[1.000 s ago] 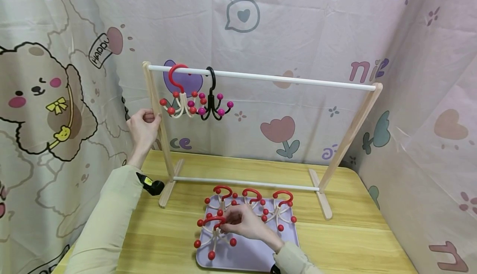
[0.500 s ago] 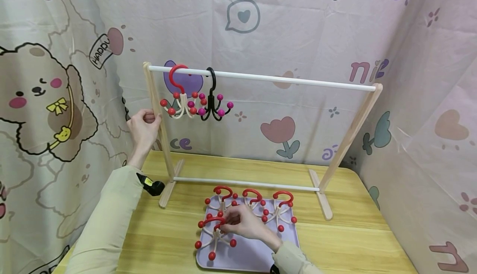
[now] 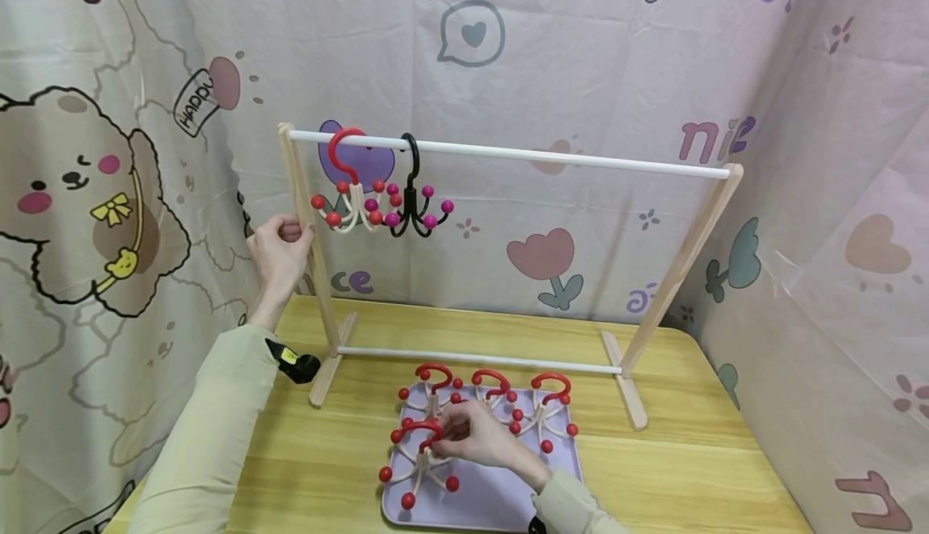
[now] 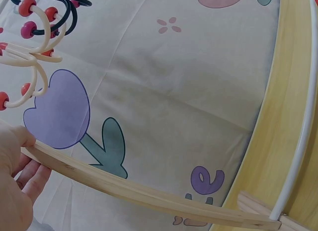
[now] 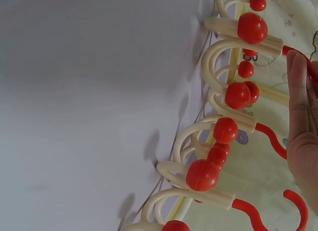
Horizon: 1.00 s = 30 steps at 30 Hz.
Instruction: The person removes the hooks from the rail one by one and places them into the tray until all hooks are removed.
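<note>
**Left hand on the rack post, right hand on a red hook hanger**

From my remote seat I saw the left hand [image 3: 279, 248] wrapped round the left wooden post [image 3: 308, 252] of the small clothes rack [image 3: 682, 268], fingers curled on the wood just below the top rail [image 3: 551, 153]. The left wrist view confirmed it: thumb and fingers [image 4: 35, 179] clamped on the pale wooden slat. That grip was closed on the post.

Down on the desk [image 3: 689, 469], the right hand [image 3: 475, 437] had its fingers pinched on the red hook of a cream hanger with red ball tips [image 3: 417, 457]. This hanger was at the front left part of the lilac tray [image 3: 501, 502], its arms splayed out above the tray surface; I could not tell whether it was lifted clear or touching. The right wrist view showed only fingertips [image 5: 300, 112] beside red hooks and a crowd of red balls, too close to read the grip itself.

Behind the hand, three more red hook hangers [image 3: 493, 393] lay in a row along the tray's far edge, close together. Up on the rail, a red-hooked cream hanger [image 3: 348, 187] hung near the left post, with a black hanger with magenta balls [image 3: 412, 199] just beside it on its right, their arms almost touching.
</note>
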Available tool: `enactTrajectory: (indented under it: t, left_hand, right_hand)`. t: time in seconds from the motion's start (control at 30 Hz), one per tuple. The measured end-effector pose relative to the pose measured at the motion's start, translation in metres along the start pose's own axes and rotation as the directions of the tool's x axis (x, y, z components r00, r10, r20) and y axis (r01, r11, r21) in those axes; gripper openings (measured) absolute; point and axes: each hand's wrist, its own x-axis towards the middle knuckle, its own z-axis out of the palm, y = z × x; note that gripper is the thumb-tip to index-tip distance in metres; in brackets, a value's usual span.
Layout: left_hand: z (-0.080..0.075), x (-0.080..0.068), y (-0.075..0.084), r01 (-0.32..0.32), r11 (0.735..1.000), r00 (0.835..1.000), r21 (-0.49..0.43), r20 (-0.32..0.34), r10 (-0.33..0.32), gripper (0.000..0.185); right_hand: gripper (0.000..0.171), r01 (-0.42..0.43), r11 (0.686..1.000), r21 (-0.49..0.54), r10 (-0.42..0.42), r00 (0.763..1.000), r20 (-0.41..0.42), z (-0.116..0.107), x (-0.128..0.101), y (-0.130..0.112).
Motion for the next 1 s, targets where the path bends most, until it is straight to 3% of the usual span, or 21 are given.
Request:
enactTrajectory:
  t: [1.0]
  left_hand:
    - [0.0005, -0.0001, 0.0005, 0.002, 1.0, 1.0, -0.011, -0.001, -0.002, 0.023]
  right_hand:
    - [0.011, 0.007, 0.998, -0.054, -0.007, 1.0, 0.007, -0.0044, -0.0021, 0.0014]
